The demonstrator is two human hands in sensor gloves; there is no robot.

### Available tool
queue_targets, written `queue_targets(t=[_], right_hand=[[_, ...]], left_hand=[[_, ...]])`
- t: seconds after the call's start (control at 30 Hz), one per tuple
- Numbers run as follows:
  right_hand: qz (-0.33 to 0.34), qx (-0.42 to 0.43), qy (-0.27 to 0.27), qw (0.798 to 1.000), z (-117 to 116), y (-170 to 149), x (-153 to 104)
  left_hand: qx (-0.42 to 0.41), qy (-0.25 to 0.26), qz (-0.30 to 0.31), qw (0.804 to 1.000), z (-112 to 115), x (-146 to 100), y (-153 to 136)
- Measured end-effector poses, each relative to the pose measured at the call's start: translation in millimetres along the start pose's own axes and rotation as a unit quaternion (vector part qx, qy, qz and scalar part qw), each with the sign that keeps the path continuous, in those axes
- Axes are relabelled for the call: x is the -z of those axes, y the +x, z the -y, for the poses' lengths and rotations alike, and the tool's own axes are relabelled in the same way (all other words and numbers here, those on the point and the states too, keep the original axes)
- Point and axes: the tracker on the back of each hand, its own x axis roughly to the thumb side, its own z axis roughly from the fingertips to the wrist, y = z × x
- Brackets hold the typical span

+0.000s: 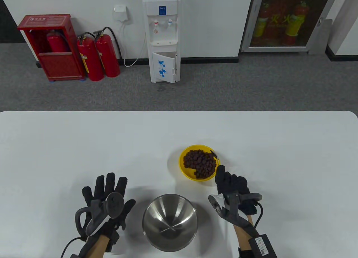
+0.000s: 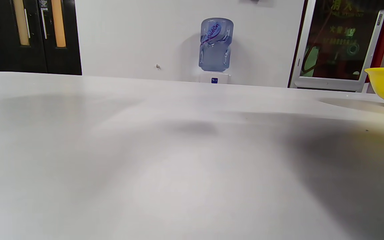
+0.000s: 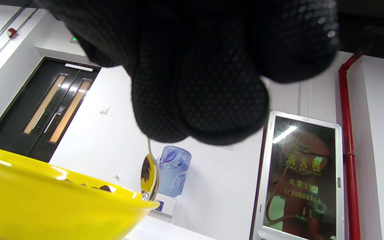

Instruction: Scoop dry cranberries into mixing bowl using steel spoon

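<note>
Two bowls on white table (image 1: pixel 84 146), left hand (image 1: pixel 107 202) spread flat, right hand (image 1: pixel 232 186) pinching spoon (image 3: pixel 150 176)

Beyond the fingertips, across the table (image 1: pixel 84 146), stand a water dispenser (image 1: pixel 163 39), two fire extinguishers (image 1: pixel 98 55) and a red cabinet (image 1: pixel 51 48).

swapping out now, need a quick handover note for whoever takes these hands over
Right hand holds the steel spoon, its tip at the near-right rim of the yellow bowl.
Left hand is open, fingers spread, over the table left of the mixing bowl, holding nothing.
Dry cranberries all sit in the yellow bowl; the mixing bowl looks empty.
Done: spoon picked up. Left: scoop, carry to the mixing bowl, tip in.
</note>
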Motion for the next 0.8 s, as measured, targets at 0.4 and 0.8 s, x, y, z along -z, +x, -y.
queue_targets(t=[0.4,0.8], right_hand=[[-0.158,0.166,0.15,0.962,-16,-10,7],[-0.381,0.499,0.28,0.727,-62,-38,-15]], left_hand=[[0.002,-0.009,-0.002,1.0,0,0,0],[0.001,-0.012,-0.001,1.0,0,-1,2]])
